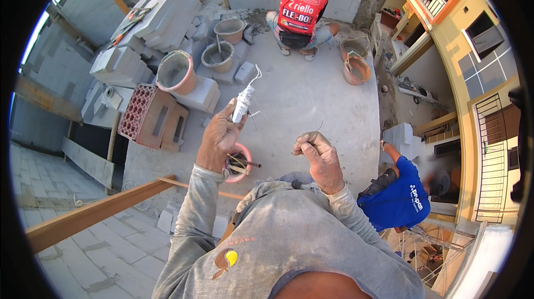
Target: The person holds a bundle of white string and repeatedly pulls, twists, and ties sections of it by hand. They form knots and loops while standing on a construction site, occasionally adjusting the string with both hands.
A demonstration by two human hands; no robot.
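Observation:
My left hand (218,139) is closed round the lower end of a wound bundle of white string (242,104). Loose ends of the string stick out at its top and side. To its right, my right hand (320,158) is held up over my waist, thumb and fingers pinched together. A thin dark strand (320,125) rises by its fingertips; what the pinch holds is too small to make out. Below my left hand a pink bucket (245,151) stands on the floor with tools in it.
Stacked pale blocks (161,18), mortar buckets (230,31) and a red crate (139,115) stand to the left. A wooden beam (105,213) crosses at lower left. One person in a red vest (302,7) squats ahead; another in a blue shirt (397,196) is at right.

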